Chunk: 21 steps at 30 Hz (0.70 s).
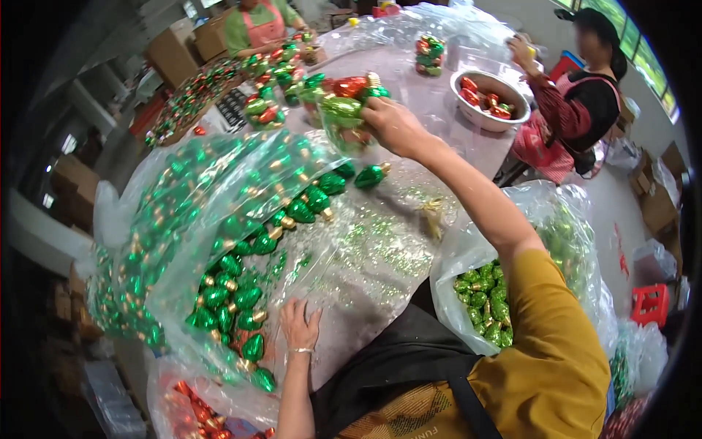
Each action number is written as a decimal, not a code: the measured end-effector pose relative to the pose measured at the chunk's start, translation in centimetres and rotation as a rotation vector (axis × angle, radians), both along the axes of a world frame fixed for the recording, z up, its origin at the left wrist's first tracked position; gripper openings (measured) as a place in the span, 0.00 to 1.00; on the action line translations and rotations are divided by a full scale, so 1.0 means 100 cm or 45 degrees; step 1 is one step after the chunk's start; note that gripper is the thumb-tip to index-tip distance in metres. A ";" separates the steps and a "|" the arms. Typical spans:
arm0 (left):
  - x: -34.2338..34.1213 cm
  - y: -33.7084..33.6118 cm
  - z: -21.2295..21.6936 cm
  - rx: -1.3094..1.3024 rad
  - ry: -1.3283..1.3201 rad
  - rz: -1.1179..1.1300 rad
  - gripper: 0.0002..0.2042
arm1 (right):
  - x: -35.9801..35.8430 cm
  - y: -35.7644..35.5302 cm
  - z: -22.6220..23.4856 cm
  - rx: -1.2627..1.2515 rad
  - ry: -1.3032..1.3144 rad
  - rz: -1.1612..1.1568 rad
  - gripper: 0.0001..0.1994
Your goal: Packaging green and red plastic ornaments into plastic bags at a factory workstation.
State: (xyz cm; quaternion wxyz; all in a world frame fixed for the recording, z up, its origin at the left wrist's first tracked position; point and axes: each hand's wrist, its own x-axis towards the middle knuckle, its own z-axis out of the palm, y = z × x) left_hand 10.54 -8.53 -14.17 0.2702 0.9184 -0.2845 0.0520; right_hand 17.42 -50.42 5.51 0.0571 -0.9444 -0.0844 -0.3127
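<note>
My right hand (395, 126) reaches across the table, its fingers curled against the side of a clear plastic tub (349, 137). Red, dark green and light green bulb-shaped ornaments (342, 110) fill that tub up to its top. My left hand (300, 325) rests on the tabletop (344, 293) with fingers spread and holds nothing. Beside it, shiny green bulb ornaments (245, 296) with gold caps spill out of a large clear bag (183, 212). A single green ornament (371, 175) lies below the tub. Green glitter is scattered over the table.
At right, an open bag holds light green ornaments (486, 304); at lower left, another holds red ones (194, 410). A white basin (490, 101) of red ornaments and a filled tub (430, 55) stand farther back. Two people work at the table's far left and right.
</note>
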 end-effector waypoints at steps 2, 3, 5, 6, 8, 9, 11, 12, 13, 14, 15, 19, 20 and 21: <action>0.001 0.003 -0.010 -0.058 -0.059 -0.046 0.19 | 0.047 -0.027 -0.025 -0.009 0.059 -0.051 0.10; 0.001 0.008 -0.013 -0.120 -0.125 -0.048 0.22 | 0.069 -0.034 -0.039 -0.007 0.079 -0.048 0.13; 0.001 0.015 -0.018 -0.064 -0.078 -0.045 0.24 | 0.100 -0.039 -0.068 -0.022 0.164 -0.110 0.15; 0.007 0.013 -0.019 -0.016 -0.050 -0.020 0.26 | 0.120 -0.043 -0.076 -0.047 0.230 -0.151 0.18; 0.010 0.011 -0.018 -0.007 -0.032 -0.034 0.28 | 0.152 -0.049 -0.091 -0.019 0.274 -0.186 0.20; 0.008 0.010 -0.017 0.000 -0.015 -0.037 0.29 | 0.169 -0.051 -0.099 0.005 0.317 -0.209 0.21; 0.013 0.005 -0.018 0.009 0.009 -0.038 0.30 | 0.207 -0.066 -0.112 0.030 0.367 -0.230 0.23; 0.013 0.004 -0.019 -0.018 0.003 -0.058 0.31 | 0.227 -0.078 -0.118 -0.034 0.271 -0.236 0.22; 0.013 0.003 -0.019 -0.047 -0.005 -0.077 0.32 | 0.240 -0.087 -0.127 -0.098 0.173 -0.241 0.22; 0.012 0.009 -0.019 -0.059 -0.015 -0.055 0.33 | 0.252 -0.074 -0.123 -0.091 0.149 -0.181 0.20; 0.010 0.014 -0.018 -0.045 -0.007 -0.012 0.33 | 0.256 -0.065 -0.107 -0.090 0.117 -0.124 0.18; 0.016 0.006 -0.015 -0.091 0.001 -0.061 0.33 | 0.247 -0.143 -0.098 -0.198 -0.243 -0.689 0.10; 0.016 0.007 -0.014 -0.088 -0.004 -0.066 0.33 | 0.230 -0.156 -0.102 -0.199 -0.244 -0.665 0.10; 0.015 0.007 -0.012 -0.086 -0.012 -0.069 0.33 | 0.211 -0.164 -0.104 -0.160 0.004 -0.848 0.07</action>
